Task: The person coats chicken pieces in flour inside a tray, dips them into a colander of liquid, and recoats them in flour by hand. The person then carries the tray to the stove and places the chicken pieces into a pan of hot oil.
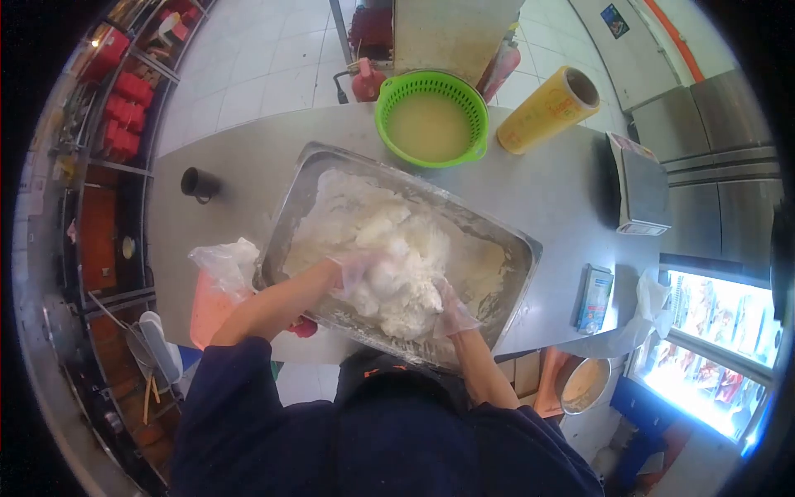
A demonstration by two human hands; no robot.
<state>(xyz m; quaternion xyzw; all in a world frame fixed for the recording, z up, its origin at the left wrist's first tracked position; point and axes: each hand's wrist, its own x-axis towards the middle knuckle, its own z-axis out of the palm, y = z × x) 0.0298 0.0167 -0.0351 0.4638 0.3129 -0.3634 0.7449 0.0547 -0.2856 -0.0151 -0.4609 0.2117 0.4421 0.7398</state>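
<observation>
Left hand (358,269), right hand (452,311) in floury mass (421,248); finger spread, grip: cannot tell. Tray rim (429,204) beyond fingers; farther, roll (542,112), lettering illegible.

A gray metal table (240,178) stands in a room with a white tiled floor (265,50) running beyond its far edge, where a beige panel (451,37) rises. Left of the table, dark-framed shelves (120,168) hold red bins (124,112); right of it, a glass-fronted cooler (719,319) glows bluish white beside silver-gray doors (704,132).
</observation>
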